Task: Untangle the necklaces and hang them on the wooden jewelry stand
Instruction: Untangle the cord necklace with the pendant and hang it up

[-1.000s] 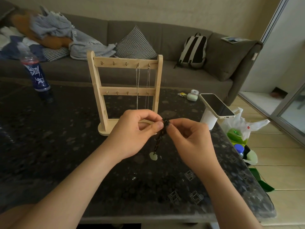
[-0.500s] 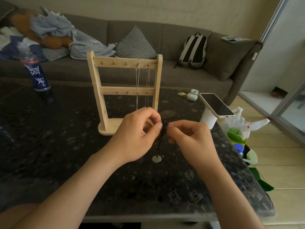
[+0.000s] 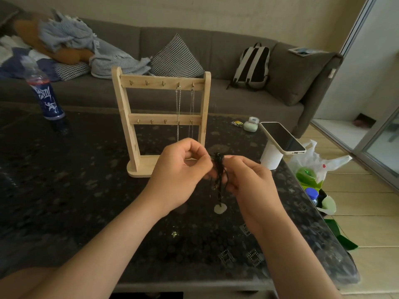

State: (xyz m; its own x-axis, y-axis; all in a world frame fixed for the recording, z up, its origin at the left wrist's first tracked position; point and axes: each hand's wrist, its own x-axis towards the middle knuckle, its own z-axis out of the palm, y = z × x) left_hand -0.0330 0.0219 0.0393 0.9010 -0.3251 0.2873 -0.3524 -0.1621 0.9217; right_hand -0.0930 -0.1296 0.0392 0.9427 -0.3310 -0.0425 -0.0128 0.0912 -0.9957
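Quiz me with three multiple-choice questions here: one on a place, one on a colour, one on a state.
1. On the stand, the silver chains hang from:
A. leftmost top hooks
B. rightmost top hooks
C. lower bar
2. The cord necklace is:
A. black
B. red
C. white
3. That necklace is:
A. hung up
B. lying untouched
C. held in both hands
1 B: both drop from the top bar's two right-end hooks. 2 A: its cord is black. 3 C: left hand and right hand pinch it.
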